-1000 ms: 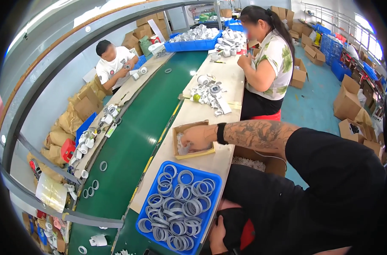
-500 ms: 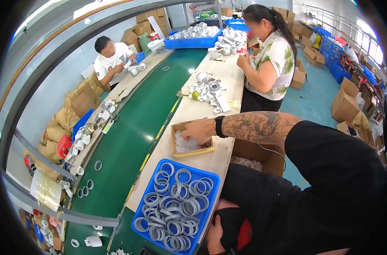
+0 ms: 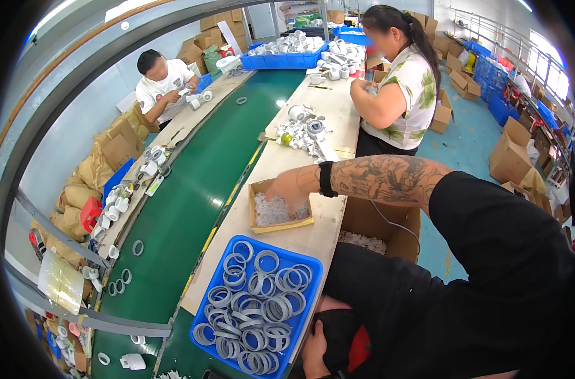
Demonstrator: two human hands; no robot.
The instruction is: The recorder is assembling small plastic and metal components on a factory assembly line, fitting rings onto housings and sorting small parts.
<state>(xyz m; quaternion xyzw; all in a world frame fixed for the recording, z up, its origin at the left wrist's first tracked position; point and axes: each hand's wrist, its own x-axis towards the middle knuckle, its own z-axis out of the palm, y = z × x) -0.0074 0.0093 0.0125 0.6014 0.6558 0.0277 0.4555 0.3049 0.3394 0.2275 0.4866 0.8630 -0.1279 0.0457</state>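
Note:
My right hand [image 3: 292, 185], on a tattooed arm with a black wristband, reaches over an open cardboard box [image 3: 281, 225] on the bench. Its fingers look spread and a little blurred above small translucent white pieces [image 3: 271, 211] in the box. My left hand [image 3: 314, 351] rests low beside my black clothing, by the edge of a blue tray [image 3: 317, 265]; its fingers are mostly hidden. The tray holds many grey rings [image 3: 276, 308], lying loose and overlapping.
A green conveyor belt [image 3: 192, 183] runs past the bench, with several grey rings on it. White fittings [image 3: 309, 129] are heaped farther along. One co-worker [image 3: 395, 95] stands at this side, another [image 3: 164, 88] across the belt. A large cardboard carton [image 3: 395, 230] stands beneath my arm.
My right hand has lifted slightly from the white pieces, and its fingers have spread apart. The whole view has shifted a little. My left hand stays where it was.

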